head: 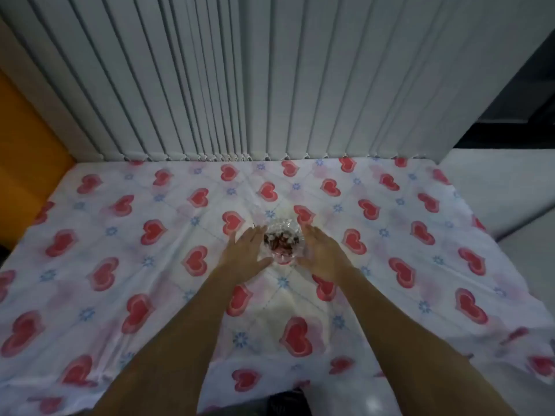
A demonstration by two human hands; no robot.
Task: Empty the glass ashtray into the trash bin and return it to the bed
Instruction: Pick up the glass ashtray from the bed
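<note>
A cut-glass ashtray (281, 242) stands on the bed (126, 265), which is covered by a white sheet printed with red hearts. Dark reddish-brown debris fills the ashtray's bowl. My left hand (244, 252) lies just to its left, fingers stretched out and apart, thumb reaching toward the near rim. My right hand (322, 255) mirrors it on the right side, fingers also spread, close against the glass. Neither hand has closed around the ashtray. No trash bin is in view.
Grey vertical blinds (270, 79) hang along the far edge of the bed. An orange panel (27, 151) stands at the left. A pale floor or ledge (504, 187) shows at the right, and a dark object (285, 400) sits at the bottom edge.
</note>
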